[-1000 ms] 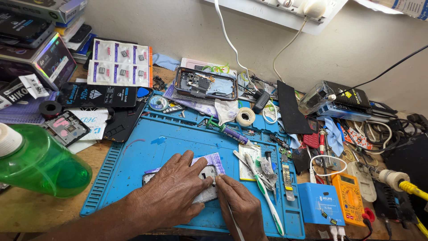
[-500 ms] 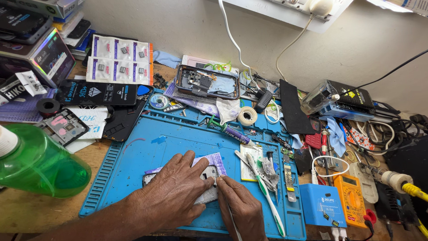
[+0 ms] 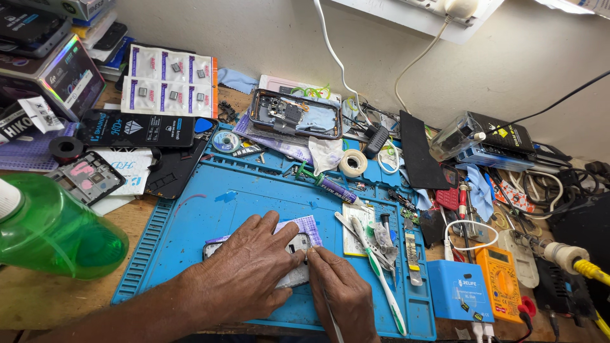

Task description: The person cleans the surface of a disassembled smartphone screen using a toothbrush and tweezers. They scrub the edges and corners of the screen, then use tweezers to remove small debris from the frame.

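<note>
Blue matting (image 3: 254, 190) is cushioning the desk as the left hand (image 3: 244, 273) is lying flat, pinning a phone (image 3: 295, 244) near the front edge, while the right hand (image 3: 340, 289) is pinching a thin tool (image 3: 330, 321) against it.

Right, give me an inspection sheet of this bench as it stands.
Surface: blue work mat on a wooden bench.
Job's things: opened phone under the left hand; thin tool in the right hand.
Clutter: toothbrush, tape roll, green bottle, orange multimeter, second opened phone.
Fingers: left pressing flat; right pinched on the tool.
Cables: white leads up the wall; yellow one at right.
Surroundings: pale wall, stacked boxes.
</note>
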